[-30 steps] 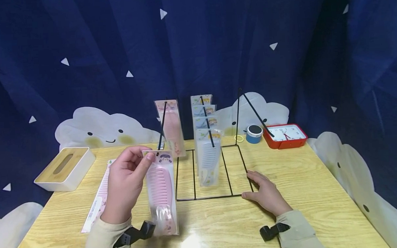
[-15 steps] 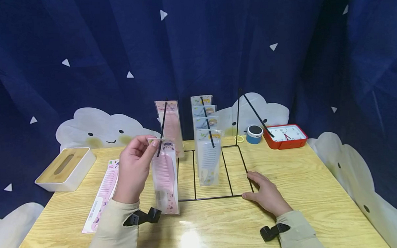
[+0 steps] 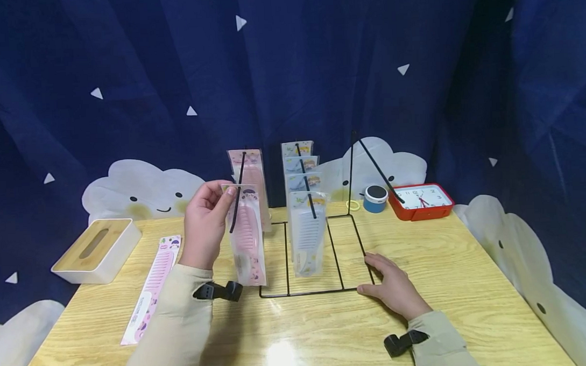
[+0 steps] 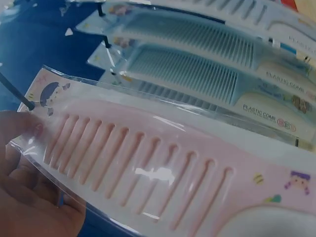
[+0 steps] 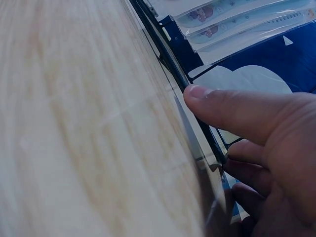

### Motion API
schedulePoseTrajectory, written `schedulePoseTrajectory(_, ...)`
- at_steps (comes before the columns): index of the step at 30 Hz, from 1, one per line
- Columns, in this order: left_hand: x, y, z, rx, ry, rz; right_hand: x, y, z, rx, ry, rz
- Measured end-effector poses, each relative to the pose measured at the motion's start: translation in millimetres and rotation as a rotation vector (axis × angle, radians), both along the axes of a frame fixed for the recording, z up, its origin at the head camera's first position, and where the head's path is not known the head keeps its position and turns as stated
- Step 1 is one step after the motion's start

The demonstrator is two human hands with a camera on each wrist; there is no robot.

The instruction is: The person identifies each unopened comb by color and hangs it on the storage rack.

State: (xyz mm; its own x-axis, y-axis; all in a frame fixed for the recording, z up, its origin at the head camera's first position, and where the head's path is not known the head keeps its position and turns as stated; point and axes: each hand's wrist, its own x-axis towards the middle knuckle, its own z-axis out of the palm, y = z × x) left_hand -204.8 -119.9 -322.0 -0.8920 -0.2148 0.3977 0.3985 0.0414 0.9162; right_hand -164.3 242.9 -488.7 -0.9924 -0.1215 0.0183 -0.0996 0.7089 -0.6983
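Observation:
My left hand [image 3: 203, 224] pinches the top corner of a pink comb [image 3: 248, 244] in clear packaging. The black left hook [image 3: 234, 211] of a wire display rack [image 3: 316, 292] passes through the top of that package. Farther back on the same hook hangs another packaged pink comb [image 3: 256, 176]. Several packaged blue combs [image 3: 308, 239] fill the middle hook. My right hand [image 3: 395, 287] holds the rack's front right corner, thumb at the front bar and fingers at the side bar. The left wrist view shows the held comb's package [image 4: 138, 153] close up, thumb over its top.
One more packaged pink comb [image 3: 153, 285] lies on the table at left. Behind it stands a white tissue box [image 3: 99, 251] with a wooden lid. A blue speaker [image 3: 375, 198], a yellow ring [image 3: 353, 205] and a red clock [image 3: 422, 201] sit at back right, near the rack's right hook [image 3: 380, 169].
My left hand has moved up and away from me, sliding the pink comb's package from the hook's tip farther along it. My right hand has stayed at the rack's corner.

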Motion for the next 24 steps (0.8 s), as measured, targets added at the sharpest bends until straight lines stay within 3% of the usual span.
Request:
schedulePoseTrajectory(9, -23.4, 0.7, 3.7, 0.013, 0.007, -0.014, 0.2, 0.2, 1.0, 0.000, -0.001, 0.002)
schedulePoseTrajectory(15, -34.3, 0.7, 6.8, -0.010, -0.038, -0.010, 0.4, 0.6, 0.8, 0.003, 0.009, -0.002)
schedulePoseTrajectory(24, -48.2, -2.4, 4.6, -0.015, -0.045, -0.004, 0.3, -0.6, 0.7, 0.005, 0.004, -0.005)
